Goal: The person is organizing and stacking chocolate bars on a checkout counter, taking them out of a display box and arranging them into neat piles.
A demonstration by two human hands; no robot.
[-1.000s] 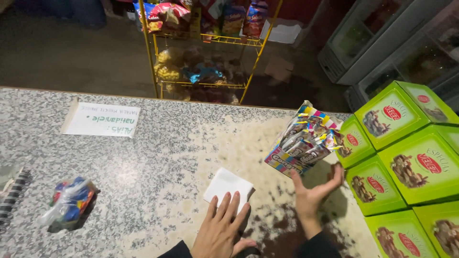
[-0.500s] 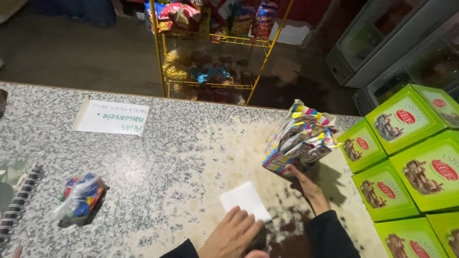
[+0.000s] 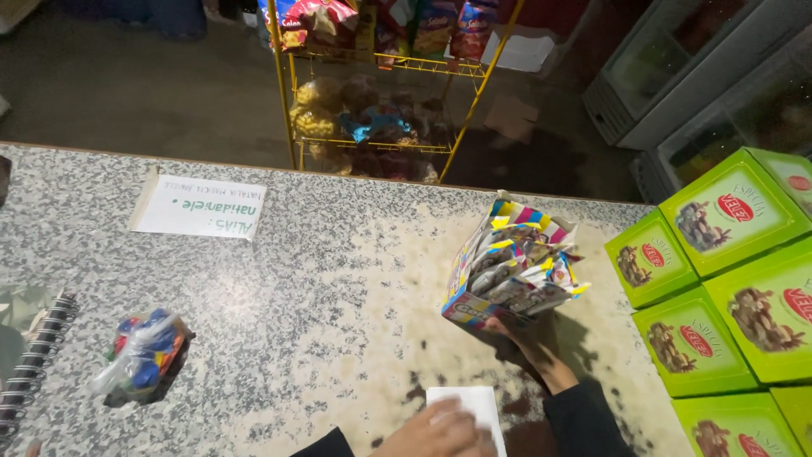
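My right hand point(image 3: 526, 342) grips the lower edge of an open colourful carton point(image 3: 512, 269) stuffed with several small packets, holding it tilted just above the speckled stone counter point(image 3: 313, 288). My left hand point(image 3: 440, 430) lies at the bottom edge of the view, resting on a small white paper slip point(image 3: 480, 408) that lies flat on the counter. Its fingers look curled over the slip's near end.
Green boxes point(image 3: 727, 279) are stacked at the right. A clear bag of coloured pieces point(image 3: 144, 355) and a spiral notebook point(image 3: 34, 355) lie at the left. A white printed card point(image 3: 199, 207) lies further back. A yellow wire rack of snacks point(image 3: 381, 85) stands beyond the counter.
The view has shifted right and down. My left hand has slid back toward me with the white slip. My right hand has dropped lower under the carton.
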